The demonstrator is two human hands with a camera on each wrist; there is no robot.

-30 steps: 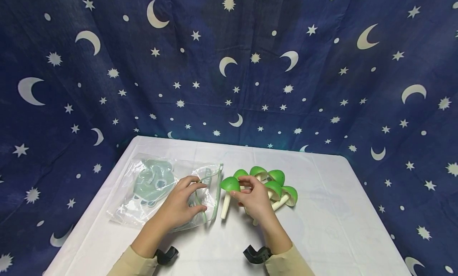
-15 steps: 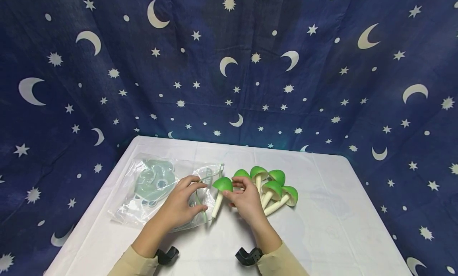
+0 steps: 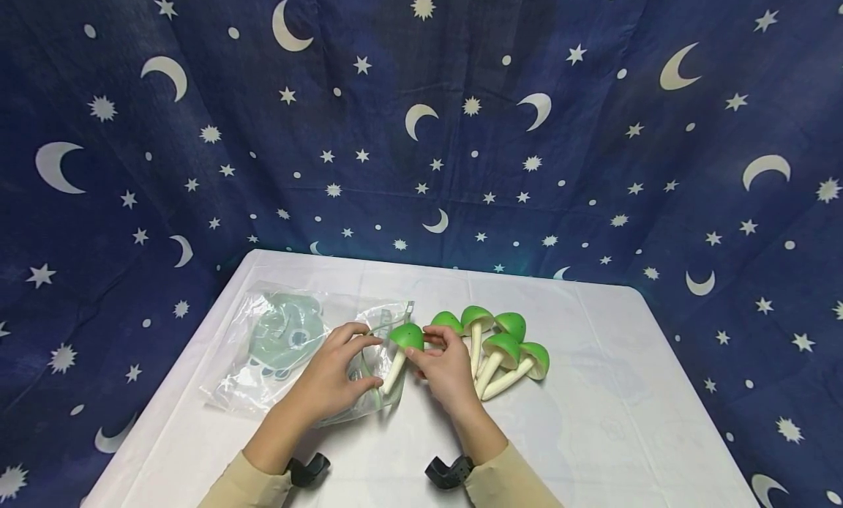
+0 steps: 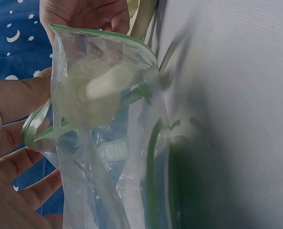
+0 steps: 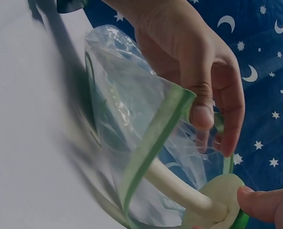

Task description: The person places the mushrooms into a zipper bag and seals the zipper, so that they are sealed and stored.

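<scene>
My right hand [image 3: 453, 369] pinches a toy mushroom [image 3: 406, 337] by its green cap, between thumb and fingers. Its pale stem points down and to the left. In the right wrist view the stem [image 5: 175, 188] reaches past the green zip edge into the mouth of a clear zip bag [image 5: 127, 109]. My left hand [image 3: 332, 372] holds that mouth apart, its thumb [image 5: 202, 114] and curved fingers at the bag's edges. Farther inside the bag [image 3: 227, 380] lies a flat grey-green printed shape. The left wrist view shows the stem [image 4: 110, 81] through the plastic.
Several more green-capped toy mushrooms [image 3: 503, 347] lie in a cluster just right of my right hand. The white-covered table [image 3: 606, 420] stretches on to the right. A dark blue curtain [image 3: 369, 222] with moons and stars hangs behind it.
My right hand has moved left with the mushroom, away from the cluster, bringing its stem into the bag's mouth. The left hand and the bag have stayed in place.
</scene>
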